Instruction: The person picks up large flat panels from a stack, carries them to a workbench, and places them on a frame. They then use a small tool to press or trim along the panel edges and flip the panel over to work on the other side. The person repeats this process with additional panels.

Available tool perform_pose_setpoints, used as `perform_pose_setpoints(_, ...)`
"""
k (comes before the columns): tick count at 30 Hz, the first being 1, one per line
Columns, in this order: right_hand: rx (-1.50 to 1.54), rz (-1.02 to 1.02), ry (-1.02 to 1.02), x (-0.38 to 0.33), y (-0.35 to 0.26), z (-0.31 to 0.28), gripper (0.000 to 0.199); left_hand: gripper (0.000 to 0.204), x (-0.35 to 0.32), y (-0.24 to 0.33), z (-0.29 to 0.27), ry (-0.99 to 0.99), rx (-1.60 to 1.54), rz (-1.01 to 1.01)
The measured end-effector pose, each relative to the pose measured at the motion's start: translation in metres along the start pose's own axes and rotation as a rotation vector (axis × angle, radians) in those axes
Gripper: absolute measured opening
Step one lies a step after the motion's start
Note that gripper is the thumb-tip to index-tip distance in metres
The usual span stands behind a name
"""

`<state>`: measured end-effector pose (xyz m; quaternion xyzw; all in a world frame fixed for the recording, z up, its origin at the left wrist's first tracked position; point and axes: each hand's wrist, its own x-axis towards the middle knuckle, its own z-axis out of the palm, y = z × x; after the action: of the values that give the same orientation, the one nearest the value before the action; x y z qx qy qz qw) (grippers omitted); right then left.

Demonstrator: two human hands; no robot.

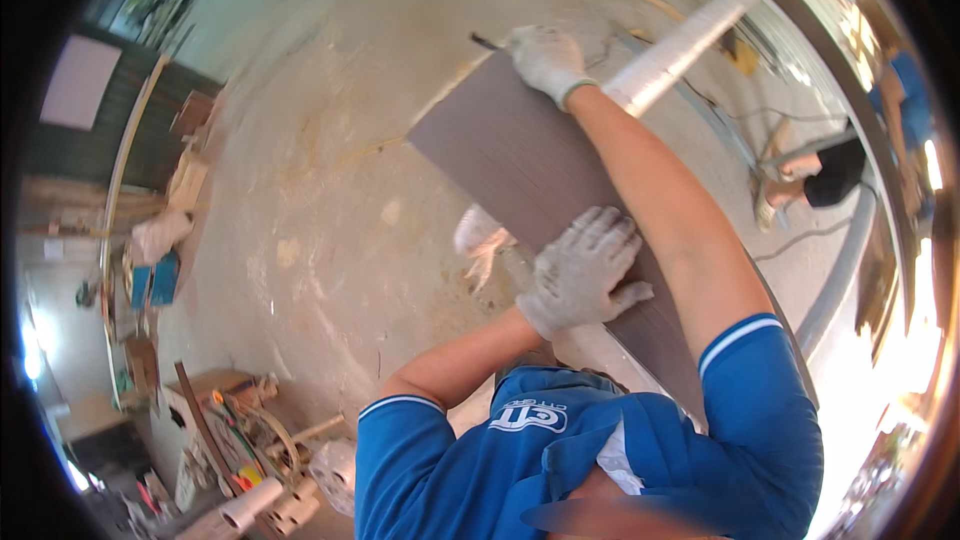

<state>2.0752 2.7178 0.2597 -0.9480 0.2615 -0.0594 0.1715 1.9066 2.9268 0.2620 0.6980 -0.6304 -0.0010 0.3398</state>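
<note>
Panel [535, 155], one, flat, dark grey-brown; we find it slanting from near the wearer's chest up to the left, above the bare floor [310, 155]; left hand [582, 272], gloved in pale grey, we list as laid palm-down on its face, fingers stretched and slightly apart, clasping nothing; right hand [548, 62], likewise gloved, we enter at the far end, fingers curled closed about a slim dark item [484, 41], whose tip juts leftward; silvery tube [690, 52], we note just beside the right wrist.
</note>
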Motion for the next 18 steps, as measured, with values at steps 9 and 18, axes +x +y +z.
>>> perform_pose_setpoints(9,-0.097,-0.033,0.003,-0.179,0.105,-0.043,0.019,0.046,0.001,0.006,0.006,0.018,0.062,0.078)
perform_pose_setpoints(18,-0.241,0.437,0.127,-0.532,0.263,-0.132,0.017,0.043,-0.003,-0.002,0.014,0.048,0.148,0.150)
